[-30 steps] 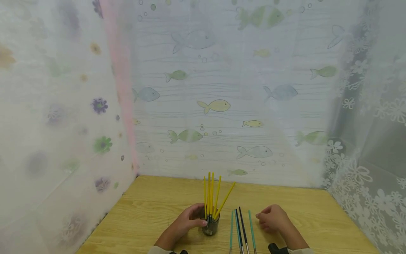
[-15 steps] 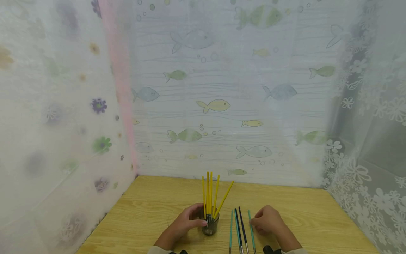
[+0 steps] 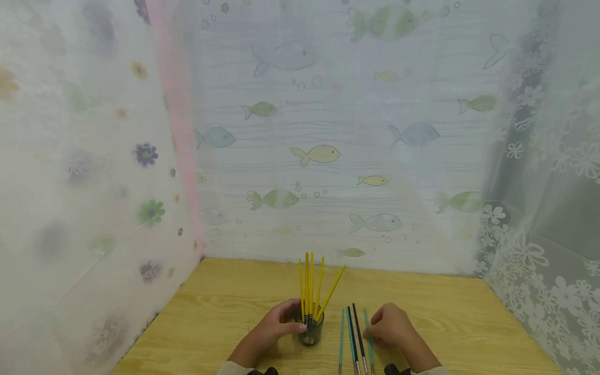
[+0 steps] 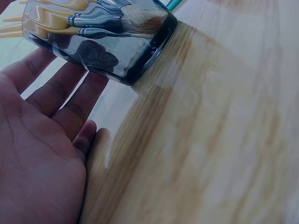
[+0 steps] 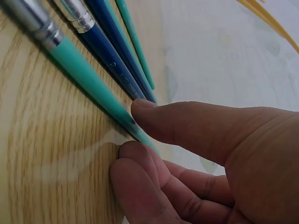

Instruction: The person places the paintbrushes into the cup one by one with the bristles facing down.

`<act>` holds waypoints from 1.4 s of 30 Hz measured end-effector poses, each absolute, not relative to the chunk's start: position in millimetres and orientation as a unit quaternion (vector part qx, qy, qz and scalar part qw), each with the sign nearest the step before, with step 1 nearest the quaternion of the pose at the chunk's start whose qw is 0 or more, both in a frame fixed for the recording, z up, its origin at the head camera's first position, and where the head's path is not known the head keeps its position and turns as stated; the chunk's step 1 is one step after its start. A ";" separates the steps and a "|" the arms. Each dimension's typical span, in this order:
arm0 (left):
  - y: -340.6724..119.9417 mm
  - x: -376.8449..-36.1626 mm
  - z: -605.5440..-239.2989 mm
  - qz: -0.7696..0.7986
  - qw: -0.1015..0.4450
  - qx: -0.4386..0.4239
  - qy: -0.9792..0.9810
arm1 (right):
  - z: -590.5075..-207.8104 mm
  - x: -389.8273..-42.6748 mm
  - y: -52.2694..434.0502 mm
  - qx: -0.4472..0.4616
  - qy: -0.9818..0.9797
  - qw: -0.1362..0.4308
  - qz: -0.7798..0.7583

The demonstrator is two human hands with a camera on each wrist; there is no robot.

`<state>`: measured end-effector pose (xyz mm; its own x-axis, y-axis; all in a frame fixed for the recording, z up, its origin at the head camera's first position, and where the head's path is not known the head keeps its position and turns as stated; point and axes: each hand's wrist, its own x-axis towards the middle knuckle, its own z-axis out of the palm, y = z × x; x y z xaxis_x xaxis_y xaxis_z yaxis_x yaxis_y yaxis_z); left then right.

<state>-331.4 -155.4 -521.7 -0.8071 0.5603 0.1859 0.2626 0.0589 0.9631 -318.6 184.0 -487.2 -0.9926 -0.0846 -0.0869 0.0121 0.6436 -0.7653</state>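
Right wrist view alone shows fingers (image 5: 154, 116) pinching teal brush (image 5: 88, 84)

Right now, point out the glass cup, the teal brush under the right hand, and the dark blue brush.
glass cup (image 3: 311, 333), head view, lower glass wall.
teal brush (image 5: 79, 70), right wrist view, handle below ferrule.
dark blue brush (image 5: 112, 60), right wrist view, mid handle.

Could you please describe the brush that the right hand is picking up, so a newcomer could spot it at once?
On the wooden table, right of the glass cup of yellow brushes, four brushes lie side by side. It is the teal brush farthest right, pinched by the right hand; its neighbours are dark blue.
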 end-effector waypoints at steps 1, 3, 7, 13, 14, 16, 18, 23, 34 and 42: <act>-155.5 -331.6 -521.3 0.623 0.117 0.288 0.718 | -486.8 -318.8 183.6 -0.020 0.905 0.057 -0.421; -155.7 -331.8 -520.9 0.621 0.112 0.290 0.720 | -486.2 -319.2 182.8 -0.020 0.906 0.057 -0.419; -156.3 -332.0 -521.2 0.622 0.113 0.284 0.721 | -485.8 -320.3 181.2 -0.019 0.910 0.055 -0.410; -156.2 -332.6 -521.0 0.623 0.115 0.286 0.719 | -485.0 -321.9 180.2 -0.012 0.911 0.052 -0.409; -156.1 -332.6 -520.8 0.622 0.112 0.286 0.720 | -484.9 -321.9 180.2 -0.009 0.910 0.052 -0.411; -156.1 -332.6 -520.8 0.621 0.109 0.286 0.722 | -485.1 -321.2 180.8 -0.007 0.908 0.048 -0.416; -156.0 -331.9 -520.4 0.620 0.108 0.286 0.723 | -485.7 -320.3 181.6 -0.006 0.905 0.043 -0.423; -155.2 -332.0 -519.1 0.621 0.112 0.286 0.721 | -489.5 -322.1 187.9 0.000 0.889 0.057 -0.455; -161.2 -328.5 -525.8 0.623 0.119 0.276 0.722 | -498.0 -326.0 188.9 0.013 0.829 0.104 -0.549; -156.6 -330.9 -523.7 0.616 0.113 0.277 0.728 | -488.3 -326.4 193.6 -0.003 0.820 0.094 -0.564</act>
